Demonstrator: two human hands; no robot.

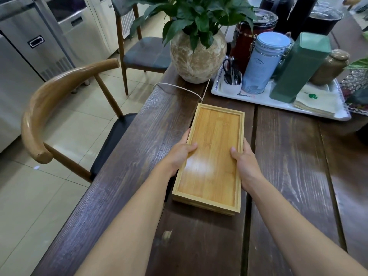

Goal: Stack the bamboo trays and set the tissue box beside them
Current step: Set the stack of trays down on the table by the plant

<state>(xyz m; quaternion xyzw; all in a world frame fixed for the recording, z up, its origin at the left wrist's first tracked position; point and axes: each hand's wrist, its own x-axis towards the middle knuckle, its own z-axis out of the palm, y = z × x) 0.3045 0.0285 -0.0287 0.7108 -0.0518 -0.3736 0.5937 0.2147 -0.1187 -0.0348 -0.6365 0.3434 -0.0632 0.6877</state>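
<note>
A stack of rectangular bamboo trays (pixel 214 132) lies lengthwise on the dark wooden table (pixel 288 166), with the rims of lower trays showing under its near end. My left hand (pixel 179 154) grips the stack's left long side, thumb over the rim. My right hand (pixel 246 162) grips the right long side the same way. No tissue box is in view.
A potted plant in a beige vase (pixel 197 54) stands just beyond the trays. A white serving tray (pixel 258 100) at the back right holds tins, jars, scissors and napkins. A thin white cable (pixel 179 88) crosses the table's far left edge. Wooden chairs (pixel 59 108) stand at the left.
</note>
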